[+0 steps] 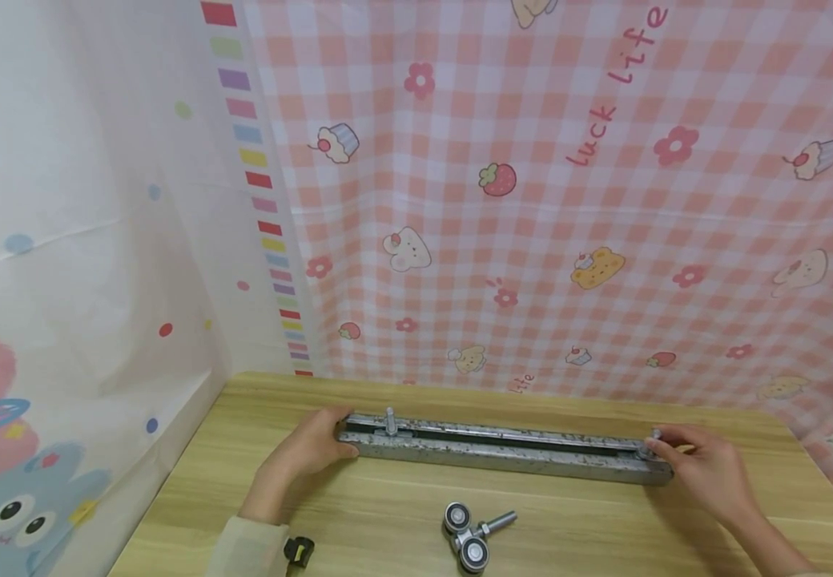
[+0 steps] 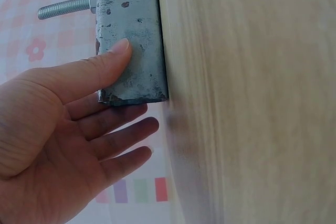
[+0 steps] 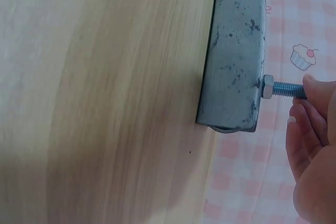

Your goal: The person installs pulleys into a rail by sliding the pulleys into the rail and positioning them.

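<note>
Head view: left hand [image 1: 315,442] is gripping the metal rail [image 1: 503,459] on the table [image 1: 589,521], right hand [image 1: 708,469] is pinching the right-end bolt [image 3: 286,89]. 2 bolts [image 1: 391,422] are standing in the slot [image 1: 503,438], likely fitted, inside too dark; 1 roller trolley [image 1: 464,537] is lying loose, unfitted.

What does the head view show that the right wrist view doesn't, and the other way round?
Only the head view shows the left hand gripping the other end of the rail, the left bolt near it, and the loose roller on the table.

Only the right wrist view shows clearly the nut on the right bolt and a curved edge peeking from the rail's end.

Both show the rail, table, checked cloth and right hand pinching the right bolt.
</note>
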Available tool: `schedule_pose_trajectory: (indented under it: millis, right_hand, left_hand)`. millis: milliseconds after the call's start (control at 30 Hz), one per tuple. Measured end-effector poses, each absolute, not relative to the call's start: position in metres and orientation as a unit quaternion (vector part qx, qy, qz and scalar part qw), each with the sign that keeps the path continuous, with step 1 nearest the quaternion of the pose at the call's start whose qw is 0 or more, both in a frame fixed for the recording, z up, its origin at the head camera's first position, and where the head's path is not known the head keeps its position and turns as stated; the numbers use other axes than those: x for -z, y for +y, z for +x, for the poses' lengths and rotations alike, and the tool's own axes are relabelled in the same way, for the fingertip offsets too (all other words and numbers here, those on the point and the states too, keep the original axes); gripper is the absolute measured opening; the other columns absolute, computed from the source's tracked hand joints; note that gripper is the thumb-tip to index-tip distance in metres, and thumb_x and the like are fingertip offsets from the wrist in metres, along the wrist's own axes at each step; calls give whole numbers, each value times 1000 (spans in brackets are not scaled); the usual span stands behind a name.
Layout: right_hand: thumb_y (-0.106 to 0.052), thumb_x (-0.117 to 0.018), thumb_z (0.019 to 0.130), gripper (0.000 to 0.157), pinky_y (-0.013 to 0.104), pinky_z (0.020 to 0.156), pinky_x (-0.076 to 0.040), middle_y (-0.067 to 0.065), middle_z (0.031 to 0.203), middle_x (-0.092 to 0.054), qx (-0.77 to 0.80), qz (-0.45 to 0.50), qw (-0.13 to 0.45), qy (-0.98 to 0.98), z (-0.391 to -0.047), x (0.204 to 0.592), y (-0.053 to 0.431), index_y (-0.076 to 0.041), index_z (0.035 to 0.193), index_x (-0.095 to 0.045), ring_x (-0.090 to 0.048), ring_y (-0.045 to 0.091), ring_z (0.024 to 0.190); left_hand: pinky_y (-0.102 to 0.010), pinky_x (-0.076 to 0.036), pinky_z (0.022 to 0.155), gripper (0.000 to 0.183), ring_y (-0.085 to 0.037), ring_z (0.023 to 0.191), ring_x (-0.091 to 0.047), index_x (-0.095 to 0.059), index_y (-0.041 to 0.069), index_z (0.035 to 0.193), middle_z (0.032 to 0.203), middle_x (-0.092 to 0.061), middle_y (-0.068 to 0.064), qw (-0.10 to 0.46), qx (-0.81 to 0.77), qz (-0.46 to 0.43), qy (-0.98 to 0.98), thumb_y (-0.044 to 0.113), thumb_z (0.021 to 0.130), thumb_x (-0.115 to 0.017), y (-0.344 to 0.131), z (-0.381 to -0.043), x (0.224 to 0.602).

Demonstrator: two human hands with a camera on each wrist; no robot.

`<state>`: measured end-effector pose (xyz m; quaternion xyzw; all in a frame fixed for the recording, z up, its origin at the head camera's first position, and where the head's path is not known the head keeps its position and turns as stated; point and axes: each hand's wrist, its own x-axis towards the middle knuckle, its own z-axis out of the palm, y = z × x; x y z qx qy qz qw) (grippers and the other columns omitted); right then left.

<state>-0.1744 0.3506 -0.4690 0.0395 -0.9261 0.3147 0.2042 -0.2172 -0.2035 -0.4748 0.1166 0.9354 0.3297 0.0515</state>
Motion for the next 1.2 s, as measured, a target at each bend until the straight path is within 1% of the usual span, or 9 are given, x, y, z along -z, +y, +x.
schedule_pose_trajectory:
  millis: [200, 467, 633, 733, 900, 1033, 1200]
  right_hand:
    - [-6, -86, 86, 19, 11, 59, -49, 9, 87, -77, -324, 54, 231, -916, -177, 471, 341, 1, 103, -80, -62, -5, 71]
    - [-7, -86, 86, 19, 14, 56, -50, 7, 87, -78, -337, 49, 228, -912, -178, 473, 333, -1, 103, -80, -61, -9, 75]
    - [-7, -86, 86, 19, 17, 53, -51, 7, 86, -78, -344, 56, 224, -910, -179, 473, 329, -1, 103, -81, -62, -7, 74]
    - [-4, -86, 85, 19, 17, 51, -50, 7, 85, -78, -345, 68, 228, -908, -180, 474, 327, 0, 104, -80, -63, -4, 71]
    - [4, -85, 82, 20, 11, 57, -50, 8, 85, -78, -348, 100, 243, -900, -182, 477, 324, 1, 101, -80, -63, -3, 70]
    - [5, -86, 81, 20, 9, 61, -50, 7, 85, -78, -348, 115, 252, -896, -183, 477, 318, 0, 100, -81, -63, -4, 72]
    - [6, -87, 78, 21, 8, 62, -50, 5, 82, -77, -344, 132, 264, -891, -184, 476, 310, -1, 96, -81, -63, -4, 71]
  left_hand:
    - [-57, -47, 112, 64, -44, 132, -57, -61, -9, 139, 138, -63, -26, 52, -332, 115, 935, 6, 83, -88, -203, -217, 474]
    - [-57, -47, 112, 64, -43, 132, -57, -61, -8, 139, 139, -63, -25, 50, -335, 115, 934, 6, 83, -88, -203, -217, 474]
    - [-57, -47, 112, 64, -43, 132, -57, -61, -8, 140, 139, -63, -25, 51, -337, 114, 933, 6, 83, -88, -203, -217, 476]
    - [-57, -47, 112, 63, -43, 132, -57, -61, -8, 139, 138, -63, -25, 50, -337, 114, 933, 5, 83, -88, -203, -217, 476]
    - [-57, -46, 113, 64, -44, 133, -56, -61, -8, 140, 140, -62, -25, 53, -334, 111, 935, 6, 83, -88, -202, -216, 476]
    - [-57, -46, 113, 65, -44, 133, -55, -60, -8, 140, 140, -62, -25, 55, -334, 109, 935, 6, 84, -88, -202, -216, 476]
    - [-58, -46, 112, 64, -44, 133, -56, -61, -8, 140, 140, -62, -25, 52, -333, 110, 935, 6, 83, -88, -202, -217, 476]
